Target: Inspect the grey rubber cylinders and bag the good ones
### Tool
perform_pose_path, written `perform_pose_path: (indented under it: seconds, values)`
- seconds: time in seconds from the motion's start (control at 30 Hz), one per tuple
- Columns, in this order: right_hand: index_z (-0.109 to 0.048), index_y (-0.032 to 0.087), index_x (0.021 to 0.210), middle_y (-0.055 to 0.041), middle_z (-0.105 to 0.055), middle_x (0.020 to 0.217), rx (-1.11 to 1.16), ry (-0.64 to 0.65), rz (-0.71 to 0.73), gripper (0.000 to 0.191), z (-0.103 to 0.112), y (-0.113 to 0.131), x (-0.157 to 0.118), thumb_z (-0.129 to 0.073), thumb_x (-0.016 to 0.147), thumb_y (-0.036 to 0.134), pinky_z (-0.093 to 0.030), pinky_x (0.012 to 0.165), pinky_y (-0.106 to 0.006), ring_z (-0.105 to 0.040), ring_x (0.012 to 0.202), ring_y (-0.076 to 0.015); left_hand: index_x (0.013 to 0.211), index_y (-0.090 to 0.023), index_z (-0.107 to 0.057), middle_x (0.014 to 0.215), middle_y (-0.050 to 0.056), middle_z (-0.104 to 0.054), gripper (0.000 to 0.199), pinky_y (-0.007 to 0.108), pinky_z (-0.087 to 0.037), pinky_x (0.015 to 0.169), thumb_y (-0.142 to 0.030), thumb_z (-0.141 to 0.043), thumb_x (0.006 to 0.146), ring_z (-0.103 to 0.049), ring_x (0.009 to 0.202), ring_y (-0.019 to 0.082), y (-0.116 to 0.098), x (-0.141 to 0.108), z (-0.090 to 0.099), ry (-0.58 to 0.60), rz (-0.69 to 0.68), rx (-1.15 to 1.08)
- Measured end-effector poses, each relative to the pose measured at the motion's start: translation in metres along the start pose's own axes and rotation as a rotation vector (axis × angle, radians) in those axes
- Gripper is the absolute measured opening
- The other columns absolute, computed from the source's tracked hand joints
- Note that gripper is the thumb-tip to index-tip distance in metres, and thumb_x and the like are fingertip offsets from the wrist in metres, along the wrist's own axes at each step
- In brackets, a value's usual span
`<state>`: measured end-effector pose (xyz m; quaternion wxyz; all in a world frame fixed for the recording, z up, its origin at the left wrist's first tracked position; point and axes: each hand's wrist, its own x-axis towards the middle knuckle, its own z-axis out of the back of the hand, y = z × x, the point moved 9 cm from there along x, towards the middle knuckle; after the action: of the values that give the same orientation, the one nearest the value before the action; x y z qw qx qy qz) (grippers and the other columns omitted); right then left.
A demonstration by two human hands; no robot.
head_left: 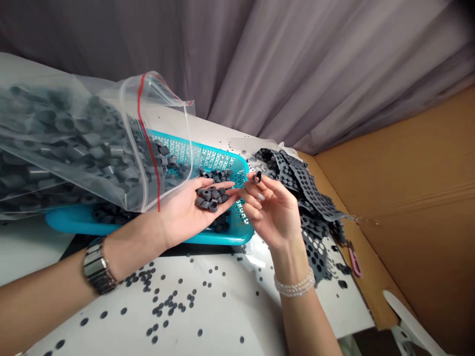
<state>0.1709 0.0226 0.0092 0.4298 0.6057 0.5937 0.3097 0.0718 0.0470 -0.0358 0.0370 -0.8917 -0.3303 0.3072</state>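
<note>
My left hand [185, 212] is palm up over the basket, fingers stretched out, carrying a small heap of dark grey rubber caps [212, 198]. Just to its right, my right hand [272, 207] pinches a single dark grey ring-like cap [257, 177] between thumb and fingertip, its opening turned towards me. The fingertips of both hands nearly meet. Beneath them stands a turquoise plastic basket [237, 238] with more caps in it. A clear zip bag [128, 183] with a red stripe, full of such caps, lies across the basket's left part, its mouth by my left wrist.
Perforated dark grey sheets [315, 198] are piled at the right. Small dark discs [172, 301] are scattered over the white table [222, 321]. Pink-handled scissors [354, 262] lie near a cardboard wall [408, 198]. A grey curtain [237, 59] hangs behind.
</note>
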Motion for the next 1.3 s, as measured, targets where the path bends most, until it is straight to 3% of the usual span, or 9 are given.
perform_pose_path:
  seconds: [0.23,0.33,0.43,0.57,0.7,0.87,1.03,1.17,1.3]
  values:
    - [-0.057,0.018,0.068,-0.0014,-0.045,0.07,0.111,-0.053,-0.027,0.023,0.013,-0.004,0.004,-0.047,0.081,0.035,-0.016,0.037,-0.021,-0.03,0.051,-0.0091,0.13,0.002,-0.048,0.119,0.024,-0.065,0.043,0.039,-0.055,0.093,-0.012,-0.037,0.091,-0.062,0.113,0.029,0.003,-0.003,0.0,0.013,0.056,0.007]
    - [-0.05,0.019,0.061,0.0028,-0.041,0.063,0.024,-0.133,-0.003,0.027,0.022,-0.002,0.005,-0.054,0.082,0.036,-0.011,0.038,-0.022,-0.022,0.047,-0.0071,0.134,-0.002,-0.045,0.12,0.022,-0.065,0.045,0.039,-0.055,0.092,-0.013,-0.038,0.091,-0.062,0.114,0.029,0.003,-0.003,-0.001,0.028,0.058,0.01]
    - [-0.059,0.02,0.069,0.0071,-0.031,0.056,-0.342,-0.143,0.093,0.022,0.019,0.008,0.0,-0.064,0.081,0.038,-0.012,0.041,-0.024,-0.017,0.046,-0.0069,0.134,-0.005,-0.046,0.114,0.02,-0.068,0.044,0.038,-0.056,0.089,-0.013,-0.036,0.092,-0.068,0.102,0.025,0.002,0.0,0.001,0.036,0.045,0.014]
    - [-0.073,0.022,0.094,0.0065,-0.029,0.057,-0.947,-0.06,0.261,0.018,-0.003,0.021,-0.009,-0.069,0.079,0.032,-0.02,0.049,-0.026,-0.024,0.052,-0.0091,0.131,-0.005,-0.048,0.098,0.016,-0.072,0.041,0.033,-0.058,0.077,-0.012,-0.036,0.093,-0.07,0.077,0.019,-0.002,0.003,0.0,0.074,0.009,0.051]
    - [-0.075,0.022,0.096,0.006,-0.027,0.057,-1.159,-0.028,0.282,0.019,-0.007,0.019,-0.009,-0.063,0.084,0.03,-0.021,0.052,-0.027,-0.023,0.053,-0.0099,0.131,-0.01,-0.049,0.105,0.013,-0.072,0.041,0.036,-0.054,0.089,-0.011,-0.038,0.092,-0.07,0.083,0.018,-0.005,0.001,0.003,0.011,-0.021,0.057]
    - [-0.075,0.021,0.094,0.006,-0.022,0.057,-1.23,-0.079,0.27,0.021,0.005,0.022,-0.007,-0.06,0.086,0.033,-0.019,0.051,-0.027,-0.021,0.053,-0.0102,0.131,-0.01,-0.05,0.11,0.013,-0.071,0.042,0.047,-0.047,0.099,-0.01,-0.038,0.091,-0.069,0.097,0.023,-0.007,-0.003,0.002,0.002,-0.048,0.008]
    - [-0.074,0.023,0.102,0.0058,-0.025,0.057,-1.275,-0.068,0.316,0.026,-0.005,0.023,-0.012,-0.061,0.085,0.038,-0.022,0.052,-0.027,-0.024,0.053,-0.0107,0.13,-0.005,-0.051,0.115,0.017,-0.069,0.041,0.04,-0.051,0.094,-0.013,-0.037,0.092,-0.067,0.102,0.024,-0.006,-0.001,0.002,0.02,-0.035,0.045]
    - [-0.075,0.022,0.095,0.0054,-0.032,0.055,-1.335,-0.076,0.373,0.02,-0.011,0.021,-0.012,-0.064,0.082,0.033,-0.024,0.053,-0.027,-0.027,0.052,-0.0104,0.131,-0.009,-0.051,0.115,0.015,-0.069,0.041,0.034,-0.052,0.091,-0.014,-0.038,0.092,-0.067,0.102,0.02,-0.005,0.0,0.003,0.038,-0.018,0.056]
    - [-0.073,0.02,0.089,0.0065,-0.028,0.053,-1.007,-0.126,0.235,0.02,0.008,0.017,-0.006,-0.066,0.08,0.037,-0.017,0.048,-0.026,-0.022,0.05,-0.0092,0.133,-0.011,-0.049,0.119,0.016,-0.067,0.044,0.039,-0.051,0.095,-0.013,-0.041,0.09,-0.065,0.107,0.024,-0.005,0.001,0.003,0.064,-0.027,0.003]
